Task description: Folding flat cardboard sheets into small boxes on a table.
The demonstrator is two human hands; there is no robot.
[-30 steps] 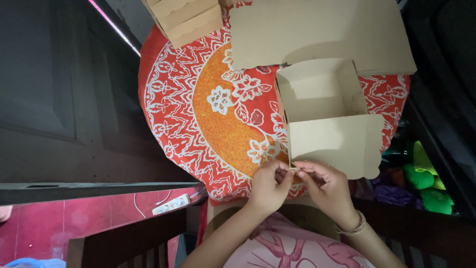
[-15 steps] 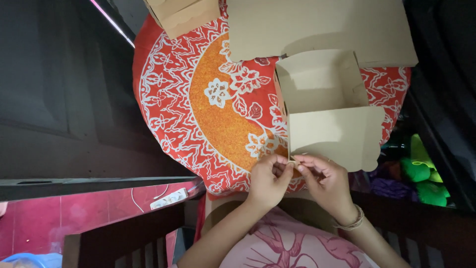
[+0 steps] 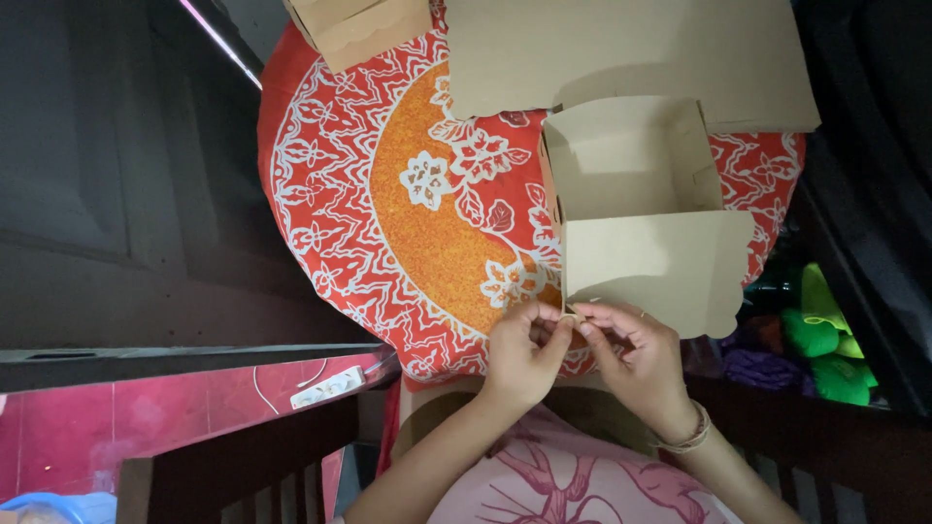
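Note:
An open brown cardboard box [image 3: 631, 184] with a scalloped lid flap [image 3: 655, 267] lies on a red and orange patterned cloth [image 3: 427, 223]. At the flap's near left corner my left hand [image 3: 524, 354] and my right hand [image 3: 636, 354] meet. Both pinch a small thin tab or band [image 3: 573, 315] right at that corner; what it is exactly is too small to tell. A string bracelet [image 3: 689, 442] is on my right wrist.
A flat sheet of cardboard [image 3: 631, 53] lies at the far side of the cloth, and a folded box [image 3: 359, 24] sits at the far left. Green and purple plush items [image 3: 825, 340] are at the right. A power strip [image 3: 325, 386] lies on the red floor.
The view shifted slightly. My hands stay at the flap's corner, with only small finger movement.

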